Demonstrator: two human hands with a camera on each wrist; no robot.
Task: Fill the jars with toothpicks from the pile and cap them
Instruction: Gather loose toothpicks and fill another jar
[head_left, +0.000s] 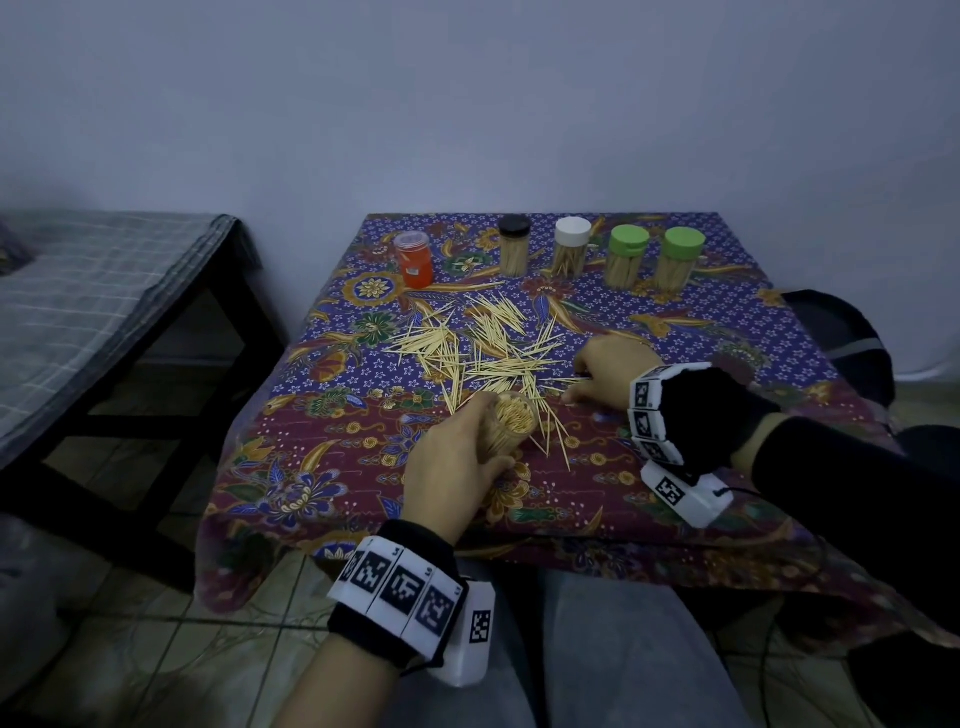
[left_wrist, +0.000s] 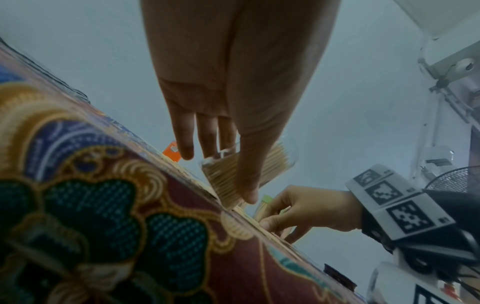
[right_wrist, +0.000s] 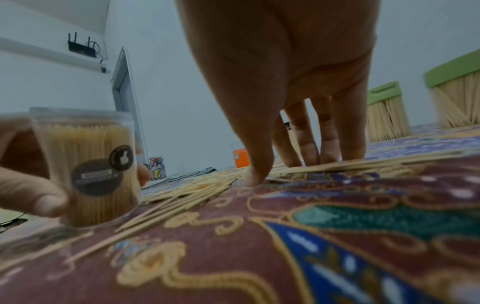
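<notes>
Head view: your left hand grips the open jar at the pile's near edge; tilt it and sticks spill. Left wrist: fingers and thumb curl round the jar, which leans. Right wrist: your right hand's fingertips press loose toothpicks, thumb down, nothing pinched yet; sticks may scatter.

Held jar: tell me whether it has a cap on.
No: the jar in the left hand shows an open mouth packed with toothpick ends.
</notes>
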